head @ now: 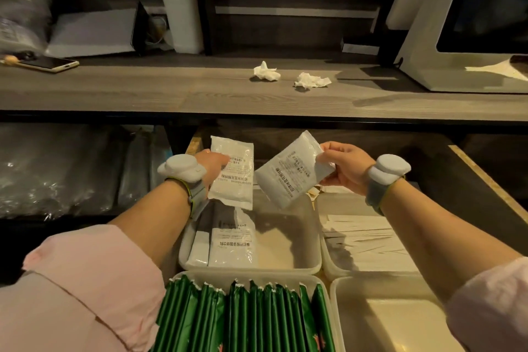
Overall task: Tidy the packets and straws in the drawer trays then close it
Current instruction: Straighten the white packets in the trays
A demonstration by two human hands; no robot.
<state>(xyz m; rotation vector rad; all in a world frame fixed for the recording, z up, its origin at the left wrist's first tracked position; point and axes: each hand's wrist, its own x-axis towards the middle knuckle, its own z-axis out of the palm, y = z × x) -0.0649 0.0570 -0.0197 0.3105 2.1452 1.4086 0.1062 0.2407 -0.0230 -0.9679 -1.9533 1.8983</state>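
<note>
White plastic packets are in both hands, above the open drawer point(485, 177). The left hand point(210, 167) pinches the left packet point(233, 174) at its long left edge, thumb on the printed face, and holds it almost upright. The right hand point(347, 168) grips the right packet point(288, 174) at its upper right corner with its fingers point(333, 150) curled round that corner, so the packet hangs tilted. The two packets are near each other, but I cannot tell if they touch. Both are over the back tray point(317, 240), where a small pile point(233, 243) of the same white packets lies flat at the left side and the right half of the floor is bare. Just beside it on the right the straws point(363, 237) lie in paper wraps in their own tray, and in front a row of green packets point(245, 317) stands on edge. I judge the white packets to be light and soft, with a loose filling that shifts, so one held by a corner will sag and swing. The film looks smooth and may slip. A safer hold is probably flat, fingers under and thumb above, to lay each one on the pile with edges lined up. Two crumpled tissues point(267, 71) lie on the desk point(143, 88) behind the drawer.
</note>
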